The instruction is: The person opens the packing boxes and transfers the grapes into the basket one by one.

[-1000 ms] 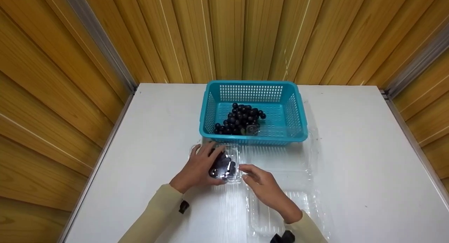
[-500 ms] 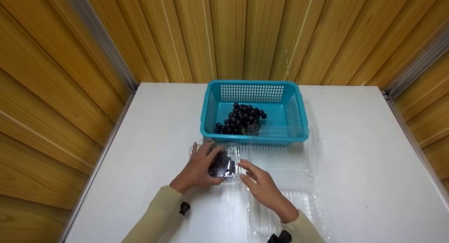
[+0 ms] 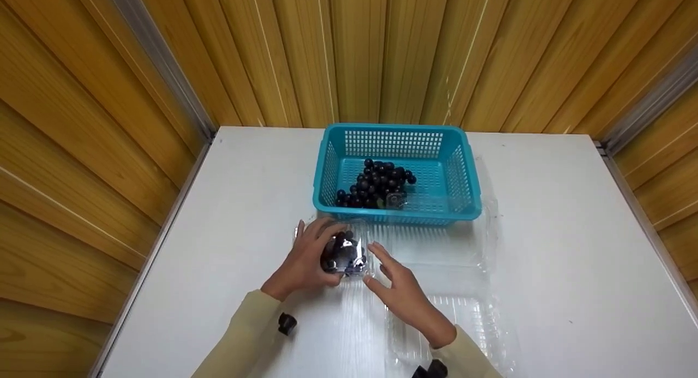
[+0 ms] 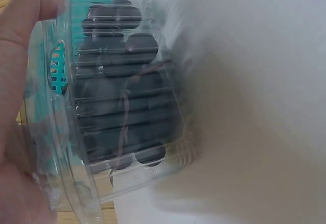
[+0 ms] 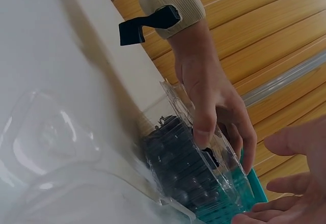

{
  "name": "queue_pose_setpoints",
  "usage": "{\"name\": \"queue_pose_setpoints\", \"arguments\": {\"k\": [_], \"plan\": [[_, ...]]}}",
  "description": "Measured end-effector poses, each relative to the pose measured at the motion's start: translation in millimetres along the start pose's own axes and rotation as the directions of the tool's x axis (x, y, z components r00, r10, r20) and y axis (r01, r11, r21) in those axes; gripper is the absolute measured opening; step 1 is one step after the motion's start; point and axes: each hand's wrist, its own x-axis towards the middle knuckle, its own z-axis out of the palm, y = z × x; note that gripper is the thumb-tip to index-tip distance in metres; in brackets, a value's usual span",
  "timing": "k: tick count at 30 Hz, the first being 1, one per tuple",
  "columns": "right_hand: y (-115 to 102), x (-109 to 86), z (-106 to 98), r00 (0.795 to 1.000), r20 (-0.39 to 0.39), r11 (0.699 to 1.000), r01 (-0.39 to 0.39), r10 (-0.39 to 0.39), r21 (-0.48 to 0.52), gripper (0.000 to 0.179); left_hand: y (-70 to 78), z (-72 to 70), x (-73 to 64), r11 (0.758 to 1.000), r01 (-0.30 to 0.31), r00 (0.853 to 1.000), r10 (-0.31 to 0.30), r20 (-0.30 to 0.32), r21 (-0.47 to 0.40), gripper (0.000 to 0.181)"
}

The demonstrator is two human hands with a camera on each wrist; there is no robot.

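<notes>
A clear plastic clamshell box (image 3: 359, 228) with dark grapes (image 4: 122, 81) inside stands just in front of the blue-green basket. My left hand (image 3: 305, 261) grips the box from the left, thumb at the near side and fingers reaching over the far side. In the left wrist view, a thin stem shows among the grapes through the ribbed wall. My right hand (image 3: 403, 293) hovers at the box's right side with fingers and thumb spread, holding nothing. Its fingertips come close to the rim in the right wrist view.
The blue-green basket (image 3: 466, 195) holds a bunch of dark grapes (image 3: 376, 181) at the back of the white table (image 3: 256, 176). A larger open clear plastic container (image 3: 436, 334) lies under and beyond my right hand. Wood-patterned panels (image 3: 381, 56) enclose the table.
My right hand has shifted slightly left and its thumb and fingers have spread wider. The box has moved a little left in my left hand's grip. The basket stays put.
</notes>
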Motion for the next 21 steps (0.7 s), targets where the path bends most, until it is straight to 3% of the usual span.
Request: {"name": "queue_pose_setpoints", "arguments": {"k": [14, 21], "plan": [[-3.6, 3.0, 10.3, 1.000, -0.018, 1.000, -0.010, 0.010, 0.030, 0.082, -2.5, 0.4, -1.5, 0.999, -0.004, 0.998, 0.001, -0.057, -0.048, 0.097], [-1.3, 7.6, 17.0, 0.999, -0.029, 1.000, 0.015, -0.016, -0.015, 0.085, -5.3, 0.7, -4.8, 0.998, -0.002, 0.997, -0.003, -0.081, -0.063, 0.097]]}}
